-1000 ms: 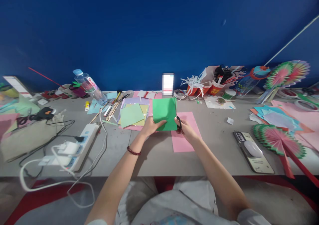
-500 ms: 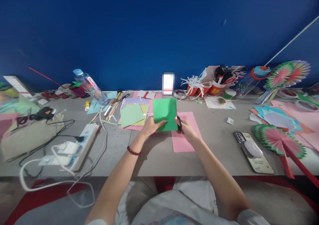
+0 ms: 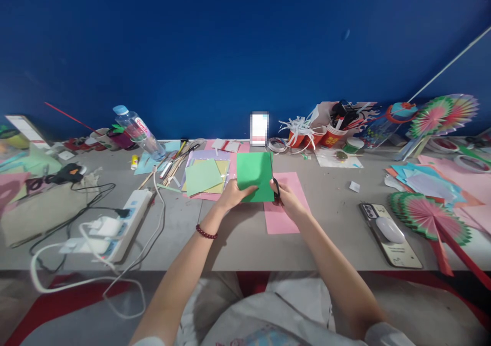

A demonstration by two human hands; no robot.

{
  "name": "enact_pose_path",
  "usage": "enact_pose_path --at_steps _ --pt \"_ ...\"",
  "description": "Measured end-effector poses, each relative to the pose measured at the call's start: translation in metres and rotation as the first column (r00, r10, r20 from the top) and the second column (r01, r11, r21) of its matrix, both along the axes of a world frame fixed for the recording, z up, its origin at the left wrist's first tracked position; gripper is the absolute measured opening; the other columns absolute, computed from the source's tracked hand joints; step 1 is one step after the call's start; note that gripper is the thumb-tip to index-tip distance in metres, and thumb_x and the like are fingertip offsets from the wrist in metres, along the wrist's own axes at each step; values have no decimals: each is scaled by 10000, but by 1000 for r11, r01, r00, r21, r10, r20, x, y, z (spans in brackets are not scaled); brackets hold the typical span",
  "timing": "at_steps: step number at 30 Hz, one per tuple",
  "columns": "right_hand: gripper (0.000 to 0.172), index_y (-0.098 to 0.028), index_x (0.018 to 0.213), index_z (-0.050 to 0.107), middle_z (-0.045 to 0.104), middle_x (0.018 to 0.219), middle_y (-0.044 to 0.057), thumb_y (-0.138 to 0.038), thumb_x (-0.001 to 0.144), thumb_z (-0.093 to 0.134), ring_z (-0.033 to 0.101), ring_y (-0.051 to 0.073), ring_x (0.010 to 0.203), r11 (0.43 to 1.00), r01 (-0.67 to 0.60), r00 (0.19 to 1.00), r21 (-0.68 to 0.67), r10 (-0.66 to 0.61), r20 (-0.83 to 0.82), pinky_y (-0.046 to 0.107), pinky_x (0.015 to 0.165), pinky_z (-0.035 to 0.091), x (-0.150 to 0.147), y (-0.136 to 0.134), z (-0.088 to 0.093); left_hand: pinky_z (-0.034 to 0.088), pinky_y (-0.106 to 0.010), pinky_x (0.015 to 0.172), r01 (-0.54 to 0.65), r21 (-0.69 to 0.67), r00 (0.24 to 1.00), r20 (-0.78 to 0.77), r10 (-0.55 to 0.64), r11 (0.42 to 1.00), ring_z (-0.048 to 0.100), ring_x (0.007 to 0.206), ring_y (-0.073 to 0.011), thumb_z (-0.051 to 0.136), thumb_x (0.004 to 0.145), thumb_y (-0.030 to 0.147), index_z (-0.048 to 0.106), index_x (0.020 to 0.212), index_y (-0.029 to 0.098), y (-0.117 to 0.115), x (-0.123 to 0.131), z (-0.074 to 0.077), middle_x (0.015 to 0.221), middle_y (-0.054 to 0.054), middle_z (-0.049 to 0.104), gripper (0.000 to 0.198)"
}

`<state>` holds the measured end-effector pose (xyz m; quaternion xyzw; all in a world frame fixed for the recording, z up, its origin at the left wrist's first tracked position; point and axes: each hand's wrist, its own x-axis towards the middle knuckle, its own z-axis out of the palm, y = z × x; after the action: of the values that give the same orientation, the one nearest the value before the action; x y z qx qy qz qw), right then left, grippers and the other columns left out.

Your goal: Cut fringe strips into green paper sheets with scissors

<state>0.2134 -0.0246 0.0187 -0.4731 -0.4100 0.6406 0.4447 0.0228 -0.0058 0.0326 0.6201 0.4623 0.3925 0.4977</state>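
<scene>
A green sheet of paper (image 3: 253, 175) is held up above the table in front of me. My left hand (image 3: 235, 193) grips its lower left side, thumb on the front face and fingers hidden behind. Black-handled scissors (image 3: 276, 188) are in my right hand (image 3: 287, 198), closed around the handles. The scissor blades point away from me along the paper's right edge; how far apart they are I cannot tell. Below my right hand a pink sheet (image 3: 282, 218) lies flat on the table.
Left of the paper lie light green sheets (image 3: 202, 177) and sticks (image 3: 177, 166). A power strip (image 3: 130, 226) with cables and a tilted bottle (image 3: 141, 131) are farther left. To the right are a phone (image 3: 406, 254) with a mouse (image 3: 390, 229) on it, paper fans (image 3: 425, 215) and red cups (image 3: 330, 137).
The green paper and both hands have stayed almost in place, with only a very slight shift in view. Both grips look the same.
</scene>
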Motion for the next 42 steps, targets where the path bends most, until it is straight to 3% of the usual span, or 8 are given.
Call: enact_pose_path --at_steps 17,27,32,36,42 --pt "527 -193 675 443 351 521 -72 -668 658 671 332 55 421 1000 3 1000 18 -4 22 203 404 213 1 0 -1 543 -370 843 3 7 1000 6 -3 1000 674 965 -271 738 700 428 686 1027 147 -1 1 3 1053 -114 713 434" --pt "563 -201 668 426 359 514 -77 -688 596 698 339 57 416 999 44 999 -27 -44 9 208 406 224 0 0 3 553 -349 812 15 -10 1000 6 -15 1000 677 943 -263 742 689 430 694 1010 146 -2 1 3 1045 -103 717 432" --pt "561 -195 638 452 411 500 -55 -712 617 668 350 64 407 999 43 999 -3 -43 8 223 404 225 0 1 1 563 -389 795 -87 -71 996 1 88 994 686 895 -278 751 670 448 707 962 142 -1 1 2 956 -103 735 426" --pt "554 -189 686 491 483 509 -35 -726 652 626 364 65 406 1000 1 1000 -26 -1 4 216 400 217 -1 0 6 552 -387 830 -169 -7 984 63 169 986 675 941 -289 769 644 438 713 957 131 4 -2 0 966 -110 733 442" --pt "515 -188 784 517 534 600 -26 -694 719 592 386 59 428 983 -179 984 -31 179 4 193 373 221 -3 -8 13 538 -371 820 -404 34 912 82 401 914 678 924 -287 737 672 429 719 908 110 9 -7 0 947 -123 734 398"
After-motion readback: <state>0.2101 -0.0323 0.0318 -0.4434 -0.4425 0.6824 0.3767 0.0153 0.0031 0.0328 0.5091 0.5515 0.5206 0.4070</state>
